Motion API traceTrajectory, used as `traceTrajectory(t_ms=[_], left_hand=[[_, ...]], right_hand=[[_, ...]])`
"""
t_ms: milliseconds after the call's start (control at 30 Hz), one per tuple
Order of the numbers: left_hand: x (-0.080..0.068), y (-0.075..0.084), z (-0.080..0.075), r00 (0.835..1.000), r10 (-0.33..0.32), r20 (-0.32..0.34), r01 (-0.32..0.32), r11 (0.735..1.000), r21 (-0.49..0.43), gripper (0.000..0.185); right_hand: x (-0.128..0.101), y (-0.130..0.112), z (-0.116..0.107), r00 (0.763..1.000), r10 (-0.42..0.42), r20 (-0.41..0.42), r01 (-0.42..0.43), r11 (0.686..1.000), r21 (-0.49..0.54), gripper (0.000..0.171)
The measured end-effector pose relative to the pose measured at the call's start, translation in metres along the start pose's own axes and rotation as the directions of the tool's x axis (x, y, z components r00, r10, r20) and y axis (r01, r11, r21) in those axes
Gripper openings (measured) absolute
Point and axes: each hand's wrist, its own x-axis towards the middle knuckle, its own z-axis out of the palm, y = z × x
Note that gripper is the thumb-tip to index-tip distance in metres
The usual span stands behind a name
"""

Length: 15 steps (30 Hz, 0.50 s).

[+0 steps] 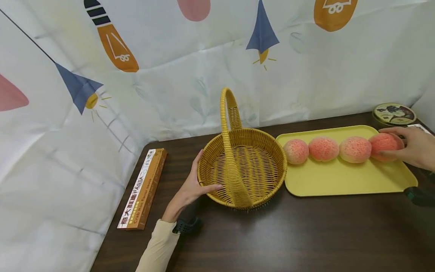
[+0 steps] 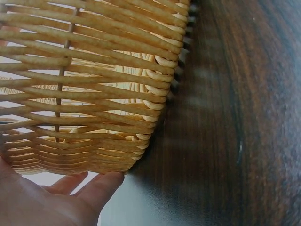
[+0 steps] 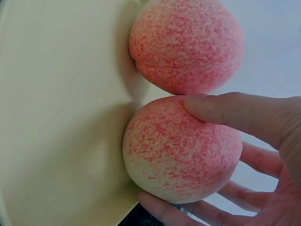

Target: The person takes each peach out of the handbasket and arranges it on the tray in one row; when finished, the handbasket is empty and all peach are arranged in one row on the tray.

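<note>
A yellow woven basket with a tall arched handle stands mid-table, nothing inside it. My left hand grips its left side, thumb over the rim and the other fingers along the outer wall. Close up in the left wrist view are the woven wall and fingers against it. On the right, several pink peaches lie in a row on a yellow tray. My right hand holds the rightmost peach. The right wrist view has the thumb on this peach, touching its neighbour.
An orange and white pasta box lies at the table's left edge. A round tin sits at the back right, behind the tray. A patterned white cloth hangs along the back and left of the dark wooden table.
</note>
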Motion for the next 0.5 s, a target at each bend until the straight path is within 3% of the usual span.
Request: traceTrajectory(t_ms=[400,500], left_hand=[[-0.002,-0.006,-0.001,1.0,-0.01,0.012,0.01,1.0,-0.028,0.129],[-0.002,-0.009,-0.001,1.0,-0.009,0.022,0.01,0.999,-0.052,0.129]], right_hand=[[-0.002,-0.008,0.007,0.999,-0.04,0.011,0.041,0.999,-0.032,0.069],[-0.006,-0.019,0.005,0.998,-0.06,-0.01,0.059,0.998,-0.028,0.065]])
